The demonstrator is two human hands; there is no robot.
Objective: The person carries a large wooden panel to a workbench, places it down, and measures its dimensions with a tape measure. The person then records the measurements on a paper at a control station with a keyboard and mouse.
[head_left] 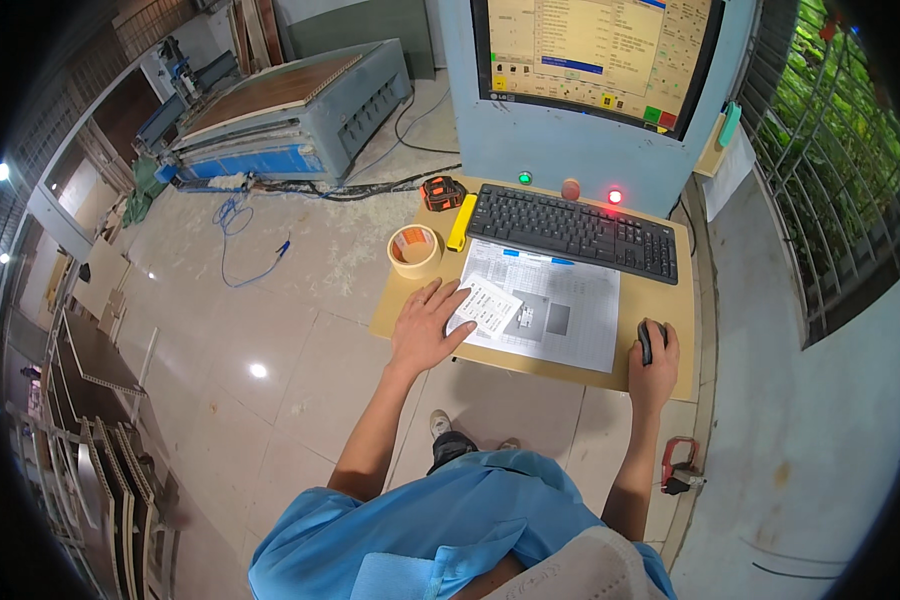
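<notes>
My right hand [654, 378] is wrapped over a black computer mouse [646, 342] at the right front of the small tan desk [395, 308]. My left hand [426, 328] lies flat at the desk's left front, fingers spread. Its thumb and fingertips reach the left edge of a small white printed label [487, 306]. Under that label is a larger printed sheet [590, 330] with a table and grey pictures. A blue pen [538, 257] rests along the sheet's top edge, just below the black keyboard [573, 230].
A tape roll [414, 251], a yellow cutter knife [461, 222] and a black-orange tape measure [441, 193] sit at the desk's left. Behind stands a monitor [595, 55] in a blue cabinet. A flatbed cutting machine [270, 110] is far left; cables cross the floor. Boards [100, 480] lean at left.
</notes>
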